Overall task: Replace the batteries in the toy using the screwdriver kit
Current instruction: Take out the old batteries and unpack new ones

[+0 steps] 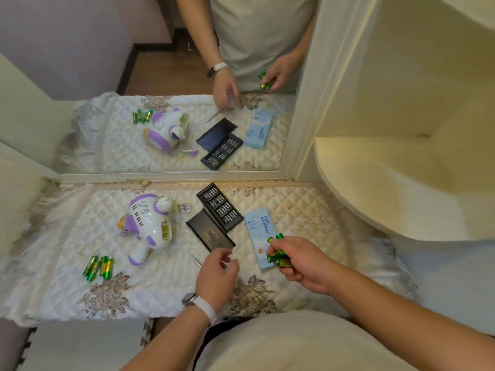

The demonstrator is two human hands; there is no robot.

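Your right hand [300, 261]: grip clenched round a bunch of green cylindrical batteries [277, 254], over the near end of the pale blue cardboard box [258, 228]. Your left hand [217, 274]: grip released, fingers loosely curled, just beside the slim silver screwdriver [195, 261]. The white-and-purple plastic toy [147, 226] lies left of centre on the quilted worktop [308, 210]. Loose green spare batteries [99, 267] lie near its front edge, and bare cloth spreads right of the box.
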